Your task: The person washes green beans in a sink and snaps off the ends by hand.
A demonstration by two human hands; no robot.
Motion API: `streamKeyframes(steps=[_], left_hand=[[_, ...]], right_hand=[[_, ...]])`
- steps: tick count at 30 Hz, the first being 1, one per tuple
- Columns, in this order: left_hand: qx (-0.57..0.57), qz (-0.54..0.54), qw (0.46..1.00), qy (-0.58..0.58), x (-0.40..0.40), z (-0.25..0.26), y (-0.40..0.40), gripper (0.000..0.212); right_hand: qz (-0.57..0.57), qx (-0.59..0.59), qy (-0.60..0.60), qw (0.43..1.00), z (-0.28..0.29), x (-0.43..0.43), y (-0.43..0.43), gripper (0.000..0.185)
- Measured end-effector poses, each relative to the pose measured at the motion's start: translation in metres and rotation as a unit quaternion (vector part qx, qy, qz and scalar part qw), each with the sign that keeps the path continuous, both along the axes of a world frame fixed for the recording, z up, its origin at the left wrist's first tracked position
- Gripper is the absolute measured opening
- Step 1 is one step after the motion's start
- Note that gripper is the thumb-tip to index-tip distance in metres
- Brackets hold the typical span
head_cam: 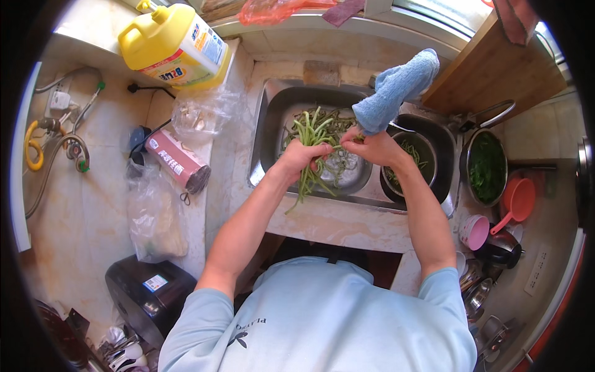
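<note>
My left hand (301, 157) grips a bunch of long green beans (312, 132) over the left basin of a steel double sink (269, 100). More beans lie in that basin beneath the bunch. Close by on the right, my right hand (372, 146) pinches a bean end between thumb and fingers, near the tips of my left hand. A metal bowl (434, 151) with short bean pieces (413, 153) stands in the right basin, partly hidden by my right forearm. A blue cloth (397, 88) hangs over the faucet just above my right hand.
On the left are a yellow detergent jug (179, 46), plastic bags (155, 214), a pink noodle package (174, 158) and a black appliance (146, 293). To the right stand a pot of leafy greens (486, 167), a red ladle (518, 200), a pink cup (475, 231) and a wooden board (492, 74).
</note>
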State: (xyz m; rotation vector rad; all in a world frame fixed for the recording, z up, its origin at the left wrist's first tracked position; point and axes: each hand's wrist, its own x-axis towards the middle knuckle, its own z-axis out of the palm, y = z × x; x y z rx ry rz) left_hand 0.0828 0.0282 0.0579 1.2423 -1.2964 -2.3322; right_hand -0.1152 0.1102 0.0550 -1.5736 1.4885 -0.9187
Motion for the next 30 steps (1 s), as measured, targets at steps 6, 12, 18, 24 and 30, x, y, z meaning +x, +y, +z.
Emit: streamKeyframes(steps=[6,12,18,24,30], left_hand=[[0.009,-0.032,0.999,-0.042,0.004,0.003,-0.009,0.011],[-0.033,-0.009,0.997,-0.070,-0.001,0.000,-0.005,0.009],[0.066,0.064,0.995,-0.036,0.002,-0.020,-0.008,0.011],[0.168,0.113,0.978,0.054,-0.001,-0.028,-0.003,0.019],[0.139,0.090,0.985,0.041,-0.021,-0.029,0.000,0.022]], right_hand=[[-0.006,0.019,0.032,0.999,0.001,0.012,0.003,0.022],[0.017,-0.051,0.169,0.984,-0.004,0.017,-0.002,0.016],[-0.155,0.020,0.083,0.984,-0.020,0.043,-0.008,0.018],[-0.338,0.139,-0.082,0.927,-0.061,0.038,0.009,0.026],[-0.302,0.131,-0.475,0.816,-0.039,0.053,0.006,0.020]])
